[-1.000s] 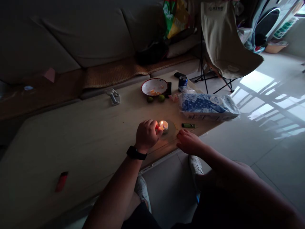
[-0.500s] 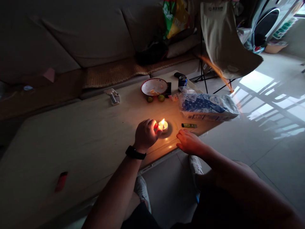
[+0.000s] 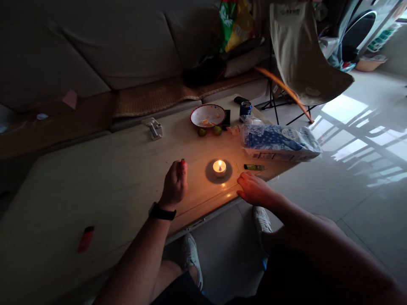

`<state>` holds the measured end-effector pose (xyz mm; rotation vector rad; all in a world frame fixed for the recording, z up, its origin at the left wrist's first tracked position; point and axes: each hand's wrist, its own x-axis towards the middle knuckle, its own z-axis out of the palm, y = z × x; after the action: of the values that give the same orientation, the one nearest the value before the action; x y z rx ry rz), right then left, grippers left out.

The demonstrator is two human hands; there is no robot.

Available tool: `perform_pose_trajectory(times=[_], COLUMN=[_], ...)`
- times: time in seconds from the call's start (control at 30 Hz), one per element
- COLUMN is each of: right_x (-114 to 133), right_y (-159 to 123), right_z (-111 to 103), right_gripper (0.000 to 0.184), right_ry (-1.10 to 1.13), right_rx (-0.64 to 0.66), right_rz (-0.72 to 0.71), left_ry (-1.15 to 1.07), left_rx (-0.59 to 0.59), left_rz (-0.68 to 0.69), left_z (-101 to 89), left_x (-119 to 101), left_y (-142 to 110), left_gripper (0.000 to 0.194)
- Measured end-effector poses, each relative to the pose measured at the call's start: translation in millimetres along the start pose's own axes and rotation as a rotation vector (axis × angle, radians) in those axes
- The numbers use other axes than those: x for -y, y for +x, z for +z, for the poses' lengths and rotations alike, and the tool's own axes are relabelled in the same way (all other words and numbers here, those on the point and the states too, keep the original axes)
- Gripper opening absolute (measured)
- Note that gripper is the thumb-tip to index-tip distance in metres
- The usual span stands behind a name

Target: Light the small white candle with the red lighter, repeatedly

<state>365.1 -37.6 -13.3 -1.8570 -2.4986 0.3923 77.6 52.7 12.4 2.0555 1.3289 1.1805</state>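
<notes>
Head view: left hand (image 3: 174, 185) curled shut over the table (image 3: 193, 148), fingers closed on a small red-tipped thing (image 3: 182, 161), too small to name; black watch strap (image 3: 162, 213) at the wrist. Right hand (image 3: 254, 189) with fingers loosely spread, resting just inside the table's near edge. Between the two hands, touching neither, a lit tealight candle (image 3: 219, 167) on a dark round disc (image 3: 218, 171), with a narrower gap on the right-hand side. Just past the right fingertips, a thin yellow stick (image 3: 235, 166) and a green lighter (image 3: 253, 167). Farther along, a blue-and-white patterned bag (image 3: 280, 143) near the table's right edge, then a dirty bowl (image 3: 207, 116), two limes (image 3: 210, 131) and a blue can (image 3: 245, 109). Well off to the left, a red object (image 3: 85, 238). Beyond the right edge, open tile floor (image 3: 349, 220).
</notes>
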Motion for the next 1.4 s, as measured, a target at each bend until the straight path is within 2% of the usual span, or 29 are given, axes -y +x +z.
perform_pose_trajectory(times=[0.23,1.4], right_x=[-1.6,-0.7], right_y=[0.4,-0.1], right_z=[0.8,-0.4], right_gripper=[0.026,0.024], right_ry=[-0.008,-0.007], right_rx=[-0.006,-0.019], right_rz=[-0.008,-0.005], left_ry=[0.014,0.041], left_rx=[0.018,0.023], left_rz=[-0.016,-0.016], left_z=[-8.9,-4.2], left_x=[3.0,8.9], left_y=[-3.9,-4.0], left_gripper=[0.03,0.027])
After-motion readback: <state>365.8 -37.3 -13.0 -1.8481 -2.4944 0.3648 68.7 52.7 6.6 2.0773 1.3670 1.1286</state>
